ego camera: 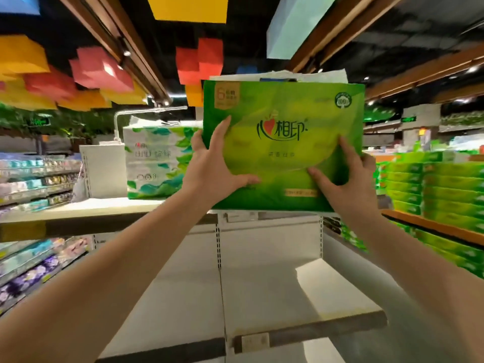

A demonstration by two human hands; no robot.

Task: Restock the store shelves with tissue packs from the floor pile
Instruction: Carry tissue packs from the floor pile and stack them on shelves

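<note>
A large green tissue pack (282, 111) stands upright at the top shelf (86, 208), its printed face toward me. My left hand (209, 166) holds its lower left edge, thumb along the bottom and fingers spread up the face. My right hand (343, 176) holds the lower right part, fingers spread on the face and wrapped round the side. A white pack with green leaves (157, 163) stands on the same shelf to the left. Whether the green pack's bottom rests on the shelf is hidden by my hands.
A bare grey shelf (301, 297) lies below, with an upright slotted post (218, 244) in the back panel. Stacks of green tissue packs (434, 189) fill the shelves at right. Shelves of small goods (34, 179) run along the left. Coloured panels hang from the ceiling.
</note>
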